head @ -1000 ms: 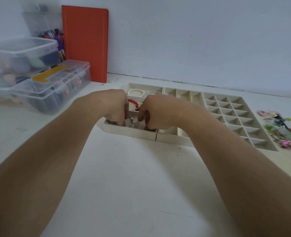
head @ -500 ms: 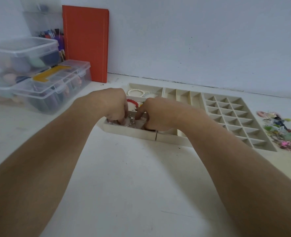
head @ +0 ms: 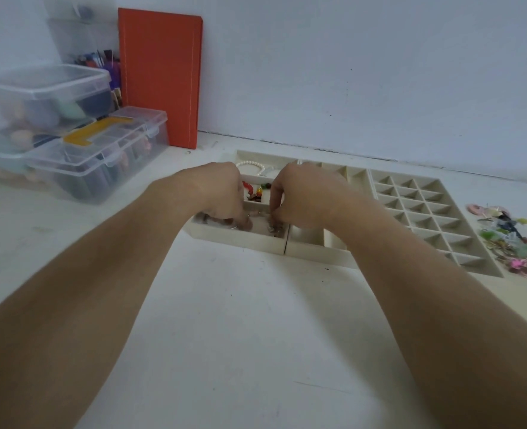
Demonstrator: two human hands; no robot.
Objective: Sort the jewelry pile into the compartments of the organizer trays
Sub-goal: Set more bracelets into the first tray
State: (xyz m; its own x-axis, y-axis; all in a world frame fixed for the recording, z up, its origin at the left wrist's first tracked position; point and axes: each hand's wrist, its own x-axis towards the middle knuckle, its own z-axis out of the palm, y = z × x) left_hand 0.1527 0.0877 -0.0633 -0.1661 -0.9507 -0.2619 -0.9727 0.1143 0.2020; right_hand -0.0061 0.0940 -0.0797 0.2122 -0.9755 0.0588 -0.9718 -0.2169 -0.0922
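No legible text, labels, brands or nos. anywhere in shot: orange board [head: 160, 78], clear plastic storage boxes [head: 101, 156] and beige organizer trays [head: 435, 212] all carry no readable markings.

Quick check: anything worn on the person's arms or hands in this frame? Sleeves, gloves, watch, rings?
Nothing visible. Both forearms are bare as far as the frame shows, no sleeves. Left hand and right hand: no gloves, watch or wristband. Fingertips are partly hidden in the tray, so rings can't be ruled out.
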